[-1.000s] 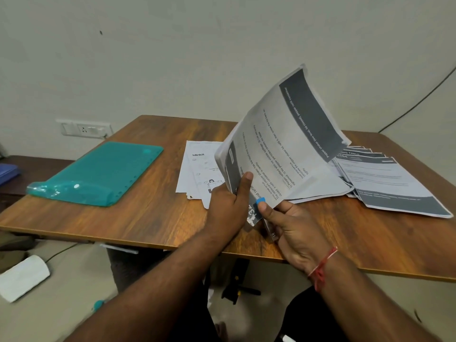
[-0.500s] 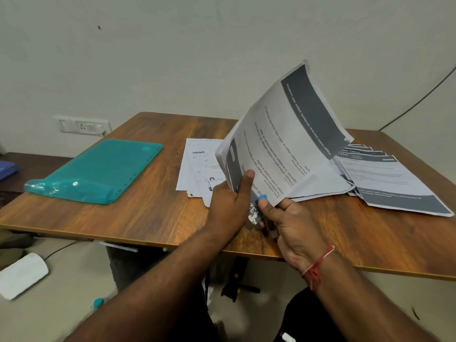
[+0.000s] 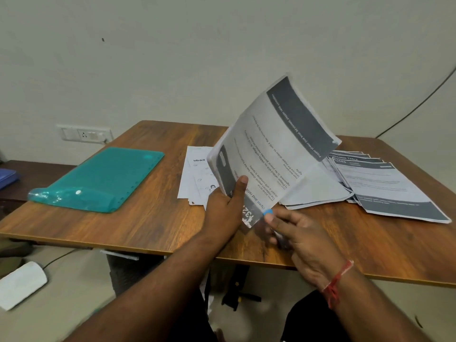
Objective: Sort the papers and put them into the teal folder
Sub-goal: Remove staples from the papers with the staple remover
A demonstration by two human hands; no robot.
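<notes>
At six o'clock over the brown wooden surface (image 3: pixel 148 223), a grey-banded white paper sheaf (image 3: pixel 278 149) is gripped by the left hand (image 3: pixel 227 206), its corner pinched by the right hand (image 3: pixel 303 238), seemingly for leafing.

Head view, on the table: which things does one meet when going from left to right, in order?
teal folder → white blinkit sheets → stack of papers held up by the left hand → fanned papers with dark bands
</notes>
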